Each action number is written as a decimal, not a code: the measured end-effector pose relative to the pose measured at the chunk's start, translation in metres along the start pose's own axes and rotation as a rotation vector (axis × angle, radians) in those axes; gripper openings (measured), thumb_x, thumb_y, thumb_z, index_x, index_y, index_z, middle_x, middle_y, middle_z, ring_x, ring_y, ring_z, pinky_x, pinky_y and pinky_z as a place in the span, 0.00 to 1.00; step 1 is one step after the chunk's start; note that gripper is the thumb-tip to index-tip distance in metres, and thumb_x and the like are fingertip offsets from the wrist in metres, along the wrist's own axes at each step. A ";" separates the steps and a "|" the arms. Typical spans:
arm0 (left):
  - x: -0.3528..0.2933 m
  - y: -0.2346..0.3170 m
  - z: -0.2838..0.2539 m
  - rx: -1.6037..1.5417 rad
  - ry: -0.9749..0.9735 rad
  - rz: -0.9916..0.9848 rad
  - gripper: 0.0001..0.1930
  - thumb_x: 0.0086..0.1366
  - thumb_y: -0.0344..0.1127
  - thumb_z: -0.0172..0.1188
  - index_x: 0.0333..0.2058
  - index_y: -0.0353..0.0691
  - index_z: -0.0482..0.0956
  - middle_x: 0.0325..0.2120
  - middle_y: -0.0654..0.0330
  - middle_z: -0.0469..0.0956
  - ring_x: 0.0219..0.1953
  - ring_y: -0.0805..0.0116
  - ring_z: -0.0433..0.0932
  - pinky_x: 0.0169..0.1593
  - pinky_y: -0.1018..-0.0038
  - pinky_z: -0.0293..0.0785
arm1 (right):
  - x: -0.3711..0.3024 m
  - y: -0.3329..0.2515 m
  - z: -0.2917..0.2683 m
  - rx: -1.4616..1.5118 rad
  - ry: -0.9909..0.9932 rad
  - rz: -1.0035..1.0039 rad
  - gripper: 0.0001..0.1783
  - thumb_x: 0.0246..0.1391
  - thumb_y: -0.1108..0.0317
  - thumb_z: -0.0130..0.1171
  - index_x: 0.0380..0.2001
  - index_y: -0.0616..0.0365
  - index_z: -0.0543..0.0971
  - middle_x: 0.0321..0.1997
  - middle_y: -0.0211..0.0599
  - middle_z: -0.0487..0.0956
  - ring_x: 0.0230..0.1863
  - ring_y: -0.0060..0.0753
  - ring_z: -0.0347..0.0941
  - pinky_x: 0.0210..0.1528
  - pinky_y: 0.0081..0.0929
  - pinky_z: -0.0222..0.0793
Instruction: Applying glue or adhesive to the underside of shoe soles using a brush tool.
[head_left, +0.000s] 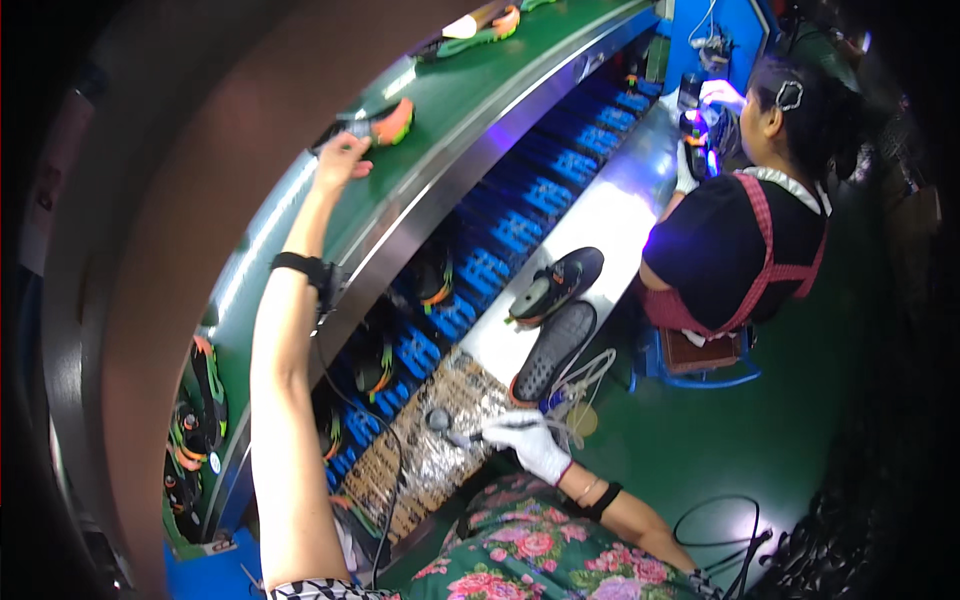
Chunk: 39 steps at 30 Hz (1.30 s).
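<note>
My bare left hand (345,158) reaches far out over the green conveyor belt (400,185). Its bent fingers are at the near edge of a black, orange and green shoe sole (392,122); the grip is partly hidden. In a white glove, my right hand (530,443) holds a dark-handled tool with a round grey head, apparently a brush (440,421), over a worn, foil-patched work surface (420,480). Beyond this hand a black shoe (560,285) and a dark sole with a studded face (555,350) lie side by side on the white bench.
Black shoes with orange trim (375,365) sit on a rack with blue holders under the belt. More soles (205,390) lie on the belt at left. A co-worker (735,240) sits at the right on a blue-framed stool (700,355). A cable (395,470) runs beside my left arm.
</note>
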<state>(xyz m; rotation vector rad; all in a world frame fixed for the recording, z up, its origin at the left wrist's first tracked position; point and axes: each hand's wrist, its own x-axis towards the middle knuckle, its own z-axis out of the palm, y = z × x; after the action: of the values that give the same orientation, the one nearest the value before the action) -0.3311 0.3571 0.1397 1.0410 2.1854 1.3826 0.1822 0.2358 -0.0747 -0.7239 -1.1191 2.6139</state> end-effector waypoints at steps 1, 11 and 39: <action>-0.016 0.002 -0.002 -0.129 0.015 -0.033 0.12 0.69 0.43 0.64 0.35 0.42 0.75 0.34 0.59 0.75 0.33 0.65 0.85 0.36 0.74 0.85 | 0.004 -0.001 -0.003 -0.011 0.002 -0.021 0.10 0.54 0.76 0.67 0.41 0.65 0.86 0.38 0.32 0.86 0.37 0.19 0.80 0.42 0.18 0.74; -0.084 0.034 -0.004 0.072 -0.043 -0.045 0.30 0.71 0.39 0.58 0.69 0.43 0.62 0.62 0.50 0.68 0.45 0.64 0.82 0.43 0.71 0.81 | 0.019 0.013 0.023 0.004 -0.142 0.001 0.10 0.53 0.79 0.66 0.41 0.67 0.85 0.39 0.38 0.85 0.40 0.26 0.81 0.45 0.22 0.76; -0.416 -0.068 -0.141 -0.633 0.472 0.021 0.28 0.70 0.57 0.51 0.51 0.33 0.74 0.59 0.50 0.70 0.63 0.53 0.69 0.64 0.55 0.69 | 0.018 0.008 0.031 -0.099 -0.159 0.005 0.10 0.54 0.76 0.65 0.41 0.65 0.85 0.36 0.34 0.85 0.30 0.22 0.77 0.32 0.19 0.72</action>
<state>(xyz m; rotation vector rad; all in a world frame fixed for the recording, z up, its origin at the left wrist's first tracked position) -0.1687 -0.0556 0.1085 0.5366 1.7761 2.2999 0.1507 0.2176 -0.0680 -0.5457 -1.2996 2.6761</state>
